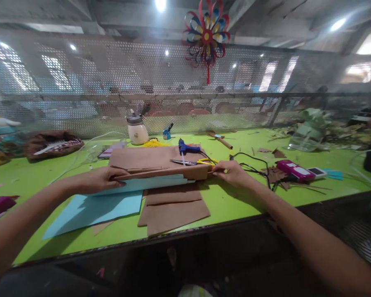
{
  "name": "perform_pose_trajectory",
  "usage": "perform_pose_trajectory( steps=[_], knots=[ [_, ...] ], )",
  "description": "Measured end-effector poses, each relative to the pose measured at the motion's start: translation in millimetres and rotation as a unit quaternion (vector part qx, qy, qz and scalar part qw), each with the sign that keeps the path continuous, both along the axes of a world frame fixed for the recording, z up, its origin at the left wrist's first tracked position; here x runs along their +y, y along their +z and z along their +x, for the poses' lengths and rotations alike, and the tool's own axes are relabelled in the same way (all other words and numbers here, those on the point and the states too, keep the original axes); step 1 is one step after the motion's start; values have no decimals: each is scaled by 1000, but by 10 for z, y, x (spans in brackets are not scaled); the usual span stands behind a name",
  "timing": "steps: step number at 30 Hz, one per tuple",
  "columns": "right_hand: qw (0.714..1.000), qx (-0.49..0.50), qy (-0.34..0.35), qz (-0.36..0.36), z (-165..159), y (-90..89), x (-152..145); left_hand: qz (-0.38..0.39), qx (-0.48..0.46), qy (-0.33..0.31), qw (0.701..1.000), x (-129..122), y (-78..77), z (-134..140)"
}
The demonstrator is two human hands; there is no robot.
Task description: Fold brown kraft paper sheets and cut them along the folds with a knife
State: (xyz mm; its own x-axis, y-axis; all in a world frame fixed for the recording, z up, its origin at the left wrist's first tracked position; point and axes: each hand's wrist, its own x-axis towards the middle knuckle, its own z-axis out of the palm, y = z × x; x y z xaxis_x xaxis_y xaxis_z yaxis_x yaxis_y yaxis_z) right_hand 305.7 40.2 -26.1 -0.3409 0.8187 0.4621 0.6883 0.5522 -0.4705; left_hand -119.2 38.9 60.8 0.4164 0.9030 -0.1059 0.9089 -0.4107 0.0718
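Observation:
A bundle of brown paper and light blue sheets is tilted up above the table, between my two hands. My left hand (103, 180) grips the left end of the brown paper (160, 172), thumb on top and fingers behind. At the other end my right hand (230, 171) pinches the edge of the same paper. The light blue sheet (154, 183) hangs along its near side. Just behind, a blue glue gun (188, 147) and yellow-handled scissors (185, 162) rest on a larger brown sheet (142, 155).
Brown sheets (176, 216) and a blue sheet (102, 210) lie at the green table's front edge. A white thermos (138, 131) stands behind. Black cables, a magenta device (295, 170) and paper scraps are on the right. A brown cloth bag (52, 145) sits left.

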Motion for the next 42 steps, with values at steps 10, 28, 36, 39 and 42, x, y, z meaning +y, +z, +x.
perform_pose_trajectory(
  steps=[10,28,36,39,42],
  knots=[
    [999,30,-6,-25,37,72,194,0,37,-46,998,-293,-9,504],
    [999,35,-12,18,23,10,109,161,57,-97,981,10,-342,996],
    [994,-26,-44,97,-3,37,-141,155,94,-72,981,99,-263,1010],
    [993,-81,-18,86,-71,-45,-246,139,78,-82,984,41,-282,990],
    [991,-65,-38,113,-132,-138,-307,117,51,-112,986,-104,-320,922]
  ],
)
